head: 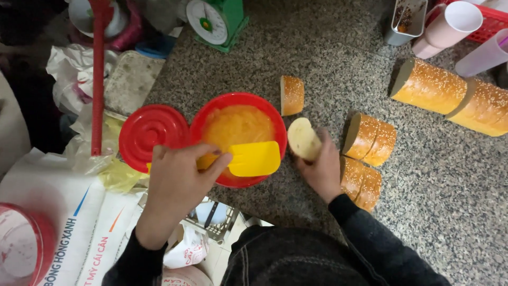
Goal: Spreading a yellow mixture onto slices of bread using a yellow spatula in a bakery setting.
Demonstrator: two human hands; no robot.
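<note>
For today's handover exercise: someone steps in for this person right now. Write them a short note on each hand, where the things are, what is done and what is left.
Left hand holds a yellow spatula over the red bowl of orange spread. Right hand holds a cut bread piece, pale face up, beside the bowl. The red lid lies left of the bowl. One bread piece stands above the bowl; four cut pieces sit right of the hand; two long loaves lie farther right. No spread shows on the held piece or on any other bread; all seem left to do.
</note>
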